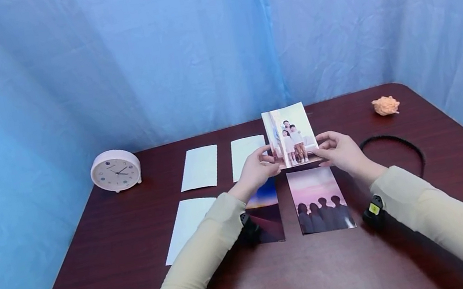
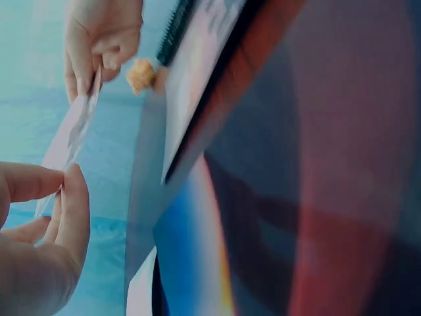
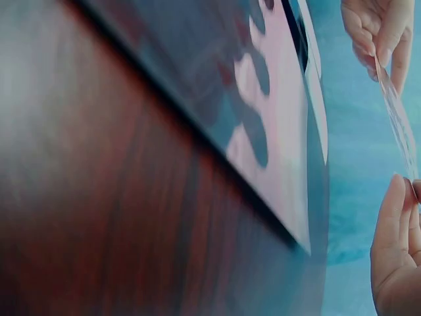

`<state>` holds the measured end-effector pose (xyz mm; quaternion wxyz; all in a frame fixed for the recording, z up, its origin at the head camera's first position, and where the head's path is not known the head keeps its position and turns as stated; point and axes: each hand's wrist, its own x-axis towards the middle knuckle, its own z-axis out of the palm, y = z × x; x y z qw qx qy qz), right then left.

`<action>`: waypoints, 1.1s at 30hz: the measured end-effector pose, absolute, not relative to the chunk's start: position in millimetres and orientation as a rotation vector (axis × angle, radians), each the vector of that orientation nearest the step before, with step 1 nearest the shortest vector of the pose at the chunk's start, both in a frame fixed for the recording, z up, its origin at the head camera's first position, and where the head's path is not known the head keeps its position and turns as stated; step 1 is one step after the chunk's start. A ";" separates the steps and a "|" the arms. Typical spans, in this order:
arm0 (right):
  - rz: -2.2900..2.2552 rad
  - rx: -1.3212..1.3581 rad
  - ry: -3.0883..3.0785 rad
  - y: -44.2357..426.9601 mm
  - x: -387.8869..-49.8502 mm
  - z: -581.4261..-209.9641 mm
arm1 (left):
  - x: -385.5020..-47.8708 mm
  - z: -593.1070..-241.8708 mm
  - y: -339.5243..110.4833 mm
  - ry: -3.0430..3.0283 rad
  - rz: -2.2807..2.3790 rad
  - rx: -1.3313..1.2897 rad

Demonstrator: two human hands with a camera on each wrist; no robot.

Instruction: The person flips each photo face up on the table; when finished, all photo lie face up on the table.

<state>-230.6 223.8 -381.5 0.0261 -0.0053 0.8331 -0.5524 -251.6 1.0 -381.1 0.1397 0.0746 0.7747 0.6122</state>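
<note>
A photo (image 1: 291, 137) of three people in light clothes is held up off the table between both hands, its picture side toward the head camera. My left hand (image 1: 258, 170) pinches its lower left edge between thumb and fingers. On the opposite edge my right hand (image 1: 344, 153) pinches the lower right side. The wrist views show the photo (image 2: 69, 135) nearly edge-on. Below it lies a photo of silhouetted people under a pink sky (image 1: 319, 196). A blue and dark landscape photo (image 1: 270, 214) lies under my left forearm, partly hidden.
Three white sheets, such as the upper left one (image 1: 200, 167), lie face-up on the dark wooden table (image 1: 106, 245). A round white clock (image 1: 116, 171) stands at the left. A peach flower (image 1: 386, 105) and a black curved band (image 1: 396, 141) are at the right. Blue curtains (image 1: 179, 46) hang behind.
</note>
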 end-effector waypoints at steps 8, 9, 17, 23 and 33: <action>-1.615 0.049 2.612 235.9 -242.5 -384.5 | -266.6 -383.2 17.2 2.302 1.675 0.285; -1.605 0.055 2.617 236.7 -243.9 -384.9 | -267.6 -384.1 18.7 2.322 1.660 0.292; -1.481 0.071 2.650 237.1 -254.2 -388.2 | -275.2 -393.0 24.9 2.443 1.565 0.256; -1.433 0.105 2.667 234.9 -259.1 -388.7 | -277.1 -392.2 27.8 2.476 1.467 0.230; -1.293 0.110 2.697 234.5 -264.9 -395.6 | -278.6 -393.2 28.8 2.574 1.224 0.316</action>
